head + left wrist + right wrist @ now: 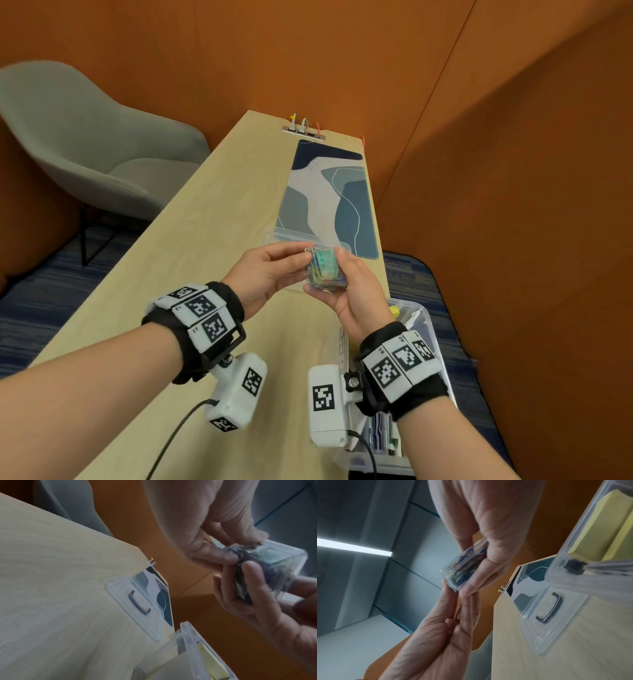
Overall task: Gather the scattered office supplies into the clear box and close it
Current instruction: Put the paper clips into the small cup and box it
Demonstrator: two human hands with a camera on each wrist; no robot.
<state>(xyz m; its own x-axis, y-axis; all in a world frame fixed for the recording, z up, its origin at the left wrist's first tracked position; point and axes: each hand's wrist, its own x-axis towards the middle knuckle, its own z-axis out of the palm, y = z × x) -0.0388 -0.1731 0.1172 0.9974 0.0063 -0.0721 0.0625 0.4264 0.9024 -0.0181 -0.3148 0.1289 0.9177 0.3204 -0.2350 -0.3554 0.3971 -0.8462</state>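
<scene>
Above the desk (219,212), both hands hold a small clear case (323,270) of coloured paper clips in the air. At 9 o'clock of the case, the left hand (265,274) pinches it, thumb and fingertips curled onto its near edge. At 3 o'clock, the right hand (352,291) cradles it, fingers wrapped under and thumb on its far side. Seen by the right wrist camera, the case (467,566) lies between the two sets of fingers, its clips showing blue and red through the wall.

At 5 o'clock of the hands, the clear box (424,318) stands open on the desk's near right edge, with yellow sticky notes (599,524) inside. Its lid (135,604) lies flat on the wood at 12 o'clock of the hands, dark handle up, partly overlapping a blue-and-grey mat (329,192). A grey chair (89,137) stands at 10 o'clock, and orange walls (513,171) close in the room over blue carpet (44,291).
</scene>
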